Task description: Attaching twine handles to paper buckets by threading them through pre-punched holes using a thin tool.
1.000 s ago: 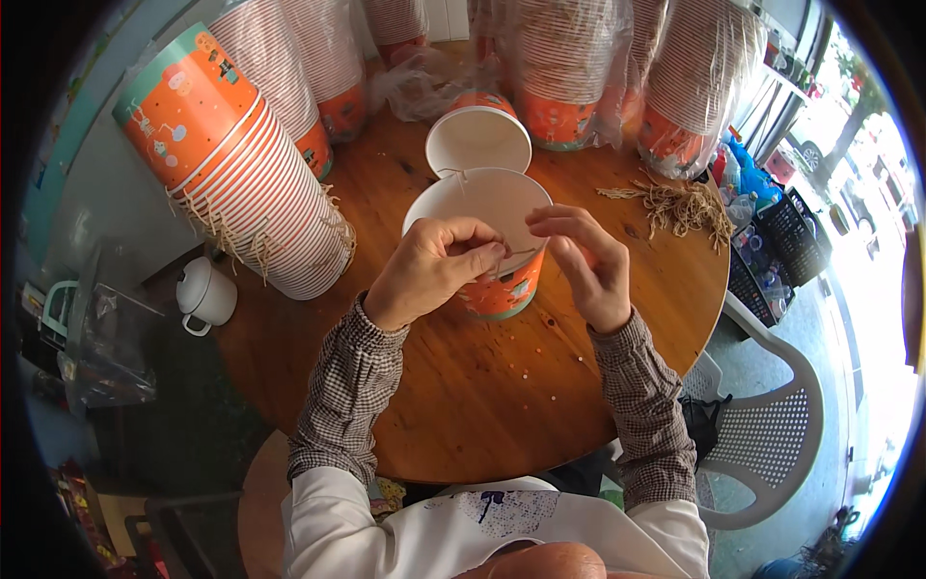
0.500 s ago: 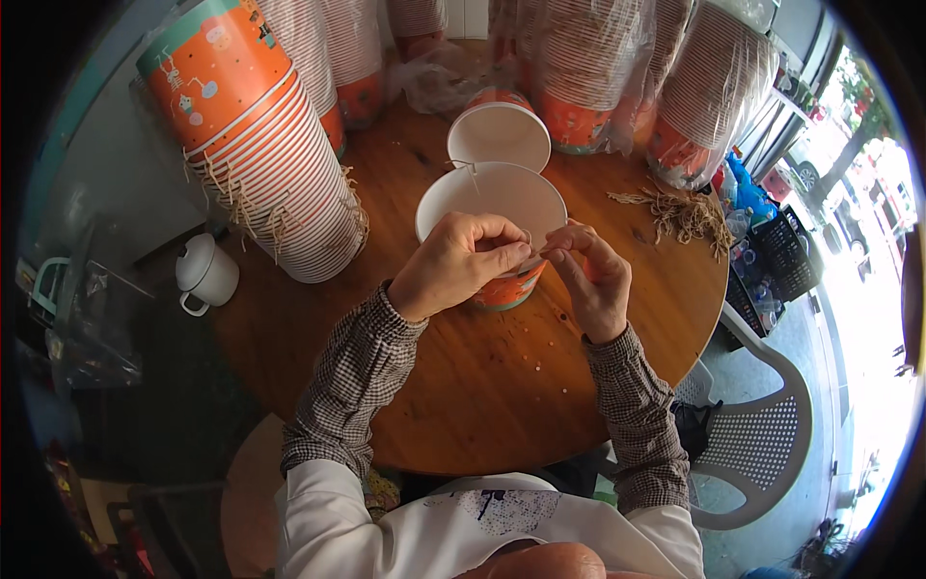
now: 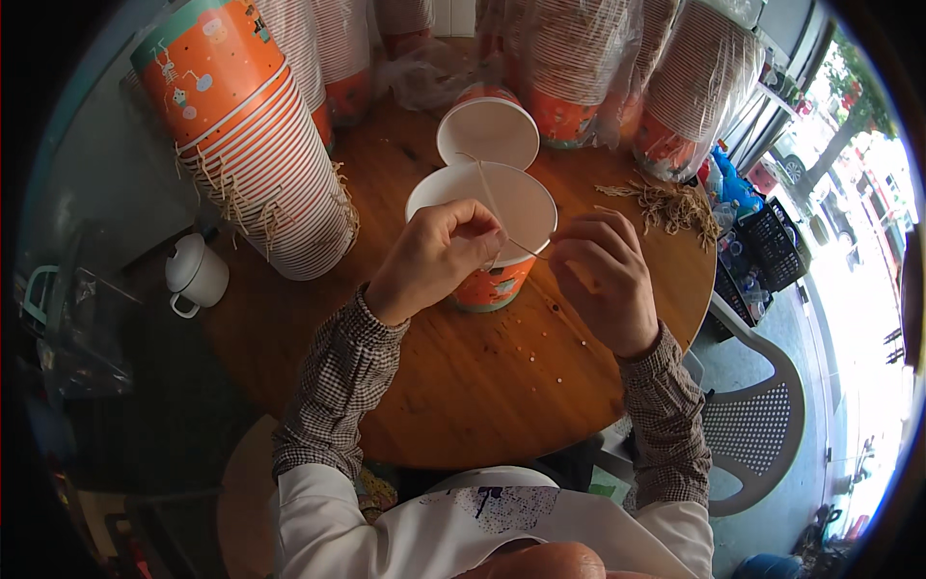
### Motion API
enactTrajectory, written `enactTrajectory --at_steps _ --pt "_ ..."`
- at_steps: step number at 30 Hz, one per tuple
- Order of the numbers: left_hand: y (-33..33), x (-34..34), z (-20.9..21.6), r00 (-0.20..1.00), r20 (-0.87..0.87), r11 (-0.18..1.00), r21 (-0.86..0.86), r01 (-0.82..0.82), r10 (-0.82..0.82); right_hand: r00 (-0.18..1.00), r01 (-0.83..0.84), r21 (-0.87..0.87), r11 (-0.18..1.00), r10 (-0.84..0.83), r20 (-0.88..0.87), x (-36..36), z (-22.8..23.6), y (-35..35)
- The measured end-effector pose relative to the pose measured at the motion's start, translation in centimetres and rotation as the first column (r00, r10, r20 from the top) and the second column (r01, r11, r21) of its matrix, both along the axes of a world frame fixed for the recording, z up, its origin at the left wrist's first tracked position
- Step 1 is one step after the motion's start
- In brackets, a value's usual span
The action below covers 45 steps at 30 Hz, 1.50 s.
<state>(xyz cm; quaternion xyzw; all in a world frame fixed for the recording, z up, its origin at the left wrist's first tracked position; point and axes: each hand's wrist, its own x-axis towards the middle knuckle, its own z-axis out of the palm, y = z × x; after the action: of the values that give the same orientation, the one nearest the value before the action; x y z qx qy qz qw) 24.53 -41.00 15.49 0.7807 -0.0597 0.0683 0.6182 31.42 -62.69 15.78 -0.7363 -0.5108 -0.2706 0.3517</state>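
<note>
- Round wooden surface, carrying nearly everything here.
- Wrapped stacks of tubs in clear plastic, along its far side.
- Unwrapped stack to the left, apparently mouth down, with strands hanging out between its rims.
- Tub, orange with a white inside, upright on the surface in front of the person, mouth open upward.
- Second tub, just behind, tipped with its mouth toward the person; whether the two touch, I cannot tell.
- Left hand, by the tub's near rim: thumb and forefinger pressed together on the string, with no visible gap.
- Right hand, just beside the rim on the right: fingers bent inward, their tips seemingly pinched on the string.
- White mug, lidded, left of the unwrapped stack.
- String heap, loose, to the right of the tub.
- String, passing over the tub's mouth and stretched between the hands. The step in hand looks like working it at the near rim; the next move would call for a firm left pinch and a measured pull on the right.
- Pale specks, scattered nearer the person.
</note>
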Motion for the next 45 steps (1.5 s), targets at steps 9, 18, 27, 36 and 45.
enactTrajectory --at_steps 9,18,27,36,45 --pt "0.4 -0.6 0.3 0.995 -0.014 0.982 -0.159 0.097 -0.100 0.987 -0.159 -0.032 0.987 0.159 0.008 0.4 1.8 3.2" --pt "0.3 0.1 0.0 0.994 -0.037 0.986 -0.141 0.093 -0.099 0.869 -0.171 0.141 0.975 0.216 -0.446 1.4 -0.2 3.5" --pt "0.1 0.0 -0.2 0.997 0.062 0.998 -0.055 0.042 -0.039 0.840 -0.133 0.218 0.967 0.227 -0.493 0.5 -2.4 3.7" --pt "-0.8 -0.1 -0.4 0.936 0.313 0.942 0.234 -0.241 0.161 0.936 -0.066 0.228 0.971 0.140 -0.324 0.1 -2.7 4.0" --pt "-0.6 0.3 -0.8 0.943 0.320 0.946 0.266 -0.185 0.094 0.969 -0.038 0.184 0.982 0.081 -0.232 0.1 -2.3 3.9"
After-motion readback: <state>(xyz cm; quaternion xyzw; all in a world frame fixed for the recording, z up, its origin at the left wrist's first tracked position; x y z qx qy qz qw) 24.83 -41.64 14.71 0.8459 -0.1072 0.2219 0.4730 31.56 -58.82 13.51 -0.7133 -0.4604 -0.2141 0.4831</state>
